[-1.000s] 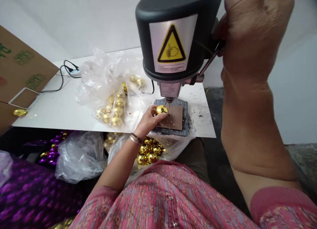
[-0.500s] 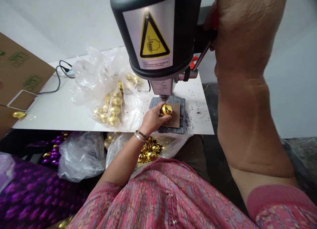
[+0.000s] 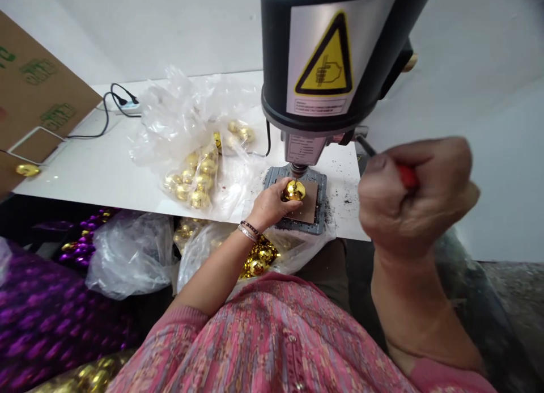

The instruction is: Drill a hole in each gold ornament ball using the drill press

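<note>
A black drill press (image 3: 335, 58) stands on the white table (image 3: 106, 183). My left hand (image 3: 270, 206) holds a gold ball (image 3: 294, 190) on the brown pad (image 3: 309, 210) of the press base, right under the spindle (image 3: 297, 169). My right hand (image 3: 414, 194) is closed around the red-knobbed feed lever (image 3: 407, 176), pulled down to table height at the right of the machine. The drill tip is hidden behind the ball.
A clear plastic bag of gold balls (image 3: 199, 180) lies left of the press. Another bag of gold balls (image 3: 257, 260) sits in my lap below the table edge. Purple beads (image 3: 80, 248), a cardboard box (image 3: 34, 104) and a power cable (image 3: 114, 104) are at left. Dark drill dust (image 3: 346, 194) speckles the table.
My right hand has swung the lever down from head height to table height. My left hand slid the gold ball under the spindle and holds it there.
</note>
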`<state>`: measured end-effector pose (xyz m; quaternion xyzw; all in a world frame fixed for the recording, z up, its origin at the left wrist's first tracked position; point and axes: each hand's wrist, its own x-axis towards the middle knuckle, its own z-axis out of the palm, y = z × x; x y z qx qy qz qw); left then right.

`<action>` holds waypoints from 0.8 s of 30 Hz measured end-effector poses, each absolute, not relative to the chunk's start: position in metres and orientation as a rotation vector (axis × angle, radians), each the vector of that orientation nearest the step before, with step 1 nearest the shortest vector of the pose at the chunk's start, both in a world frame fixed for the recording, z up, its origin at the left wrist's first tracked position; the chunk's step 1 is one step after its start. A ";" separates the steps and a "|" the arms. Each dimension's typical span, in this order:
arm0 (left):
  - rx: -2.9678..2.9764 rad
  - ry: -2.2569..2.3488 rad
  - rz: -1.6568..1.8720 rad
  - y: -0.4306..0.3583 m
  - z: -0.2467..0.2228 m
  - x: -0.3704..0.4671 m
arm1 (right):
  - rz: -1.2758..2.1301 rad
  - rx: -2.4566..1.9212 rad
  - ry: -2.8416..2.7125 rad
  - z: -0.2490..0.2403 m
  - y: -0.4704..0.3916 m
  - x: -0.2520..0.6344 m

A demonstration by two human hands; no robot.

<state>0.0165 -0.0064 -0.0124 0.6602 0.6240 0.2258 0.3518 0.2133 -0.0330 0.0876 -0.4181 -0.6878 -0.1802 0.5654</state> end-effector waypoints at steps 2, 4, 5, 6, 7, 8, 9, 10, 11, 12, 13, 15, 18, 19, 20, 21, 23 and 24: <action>1.710 1.602 0.588 -0.007 -0.012 0.016 | -0.460 -0.965 -1.628 0.068 -0.036 0.214; 1.710 1.601 0.587 -0.007 -0.012 0.017 | -0.434 -0.913 -1.609 0.056 -0.033 0.214; 1.711 1.603 0.585 -0.007 -0.012 0.017 | -0.420 -0.875 -1.598 0.052 -0.030 0.213; 1.713 1.606 0.580 -0.007 -0.011 0.017 | -0.408 -0.837 -1.586 0.049 -0.026 0.211; 1.712 1.610 0.573 -0.008 -0.010 0.017 | -0.402 -0.802 -1.578 0.047 -0.023 0.210; 1.709 1.613 0.564 -0.008 -0.010 0.018 | -0.406 -0.770 -1.571 0.046 -0.019 0.209; 1.706 1.615 0.555 -0.009 -0.009 0.018 | -0.416 -0.737 -1.564 0.045 -0.017 0.208; 1.703 1.618 0.549 -0.009 -0.008 0.018 | -0.427 -0.705 -1.553 0.044 -0.014 0.207; 1.703 1.618 0.547 -0.010 -0.008 0.018 | -0.433 -0.682 -1.544 0.042 -0.013 0.207; 1.705 1.619 0.547 -0.010 -0.007 0.019 | -0.433 -0.665 -1.537 0.041 -0.012 0.206; 1.709 1.622 0.548 -0.010 -0.007 0.019 | -0.428 -0.656 -1.534 0.040 -0.012 0.207; 1.718 1.633 0.546 -0.010 -0.006 0.019 | -0.412 -0.665 -1.541 0.037 -0.013 0.208; 1.718 1.645 0.532 -0.011 -0.006 0.020 | -0.385 -0.726 -1.559 0.030 -0.016 0.209; 1.714 1.648 0.528 -0.011 -0.006 0.020 | -0.377 -0.744 -1.561 0.026 -0.016 0.209; 1.711 1.647 0.526 -0.012 -0.007 0.020 | -0.367 -0.757 -1.562 0.022 -0.016 0.209; 1.708 1.646 0.526 -0.012 -0.007 0.020 | -0.360 -0.763 -1.562 0.018 -0.016 0.208; 1.704 1.643 0.540 -0.012 -0.009 0.020 | -0.352 -0.771 -1.547 0.014 -0.014 0.206; 1.703 1.639 0.554 -0.012 -0.010 0.021 | -0.354 -0.775 -1.527 0.015 -0.013 0.205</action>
